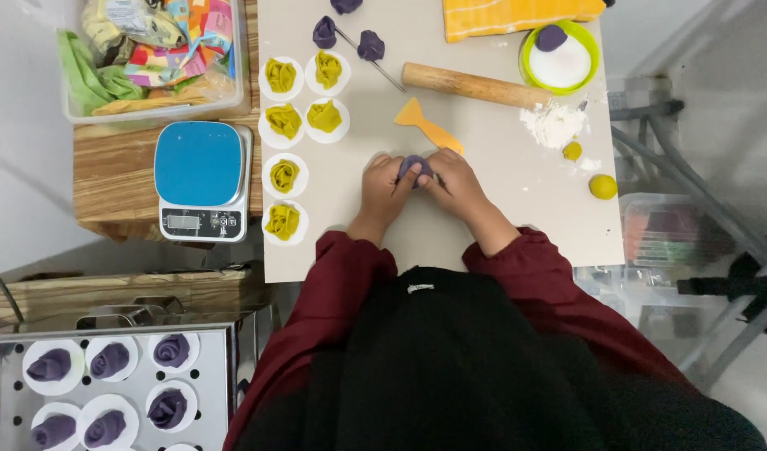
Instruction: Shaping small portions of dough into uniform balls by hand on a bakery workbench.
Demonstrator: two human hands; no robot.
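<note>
The purple dough piece (416,166) sits on the pale work mat (483,225), near its middle, pinched between both hands — the left hand (383,188) has its fingers curled closed on the piece's left side, the right hand (452,179) closed on its right, so little of the dough shows. Squeezing too hard from both sides could, I think, flatten or tear the soft folds. Just above lies the yellow scraper (427,124), and beyond it the wooden rolling pin (473,85) — a nudge from a wrist might set it rolling toward the loose flour (554,124). To the left the yellow dough flowers (284,175) on their white rounds stand near the left elbow's path; a sweep could squash one
</note>
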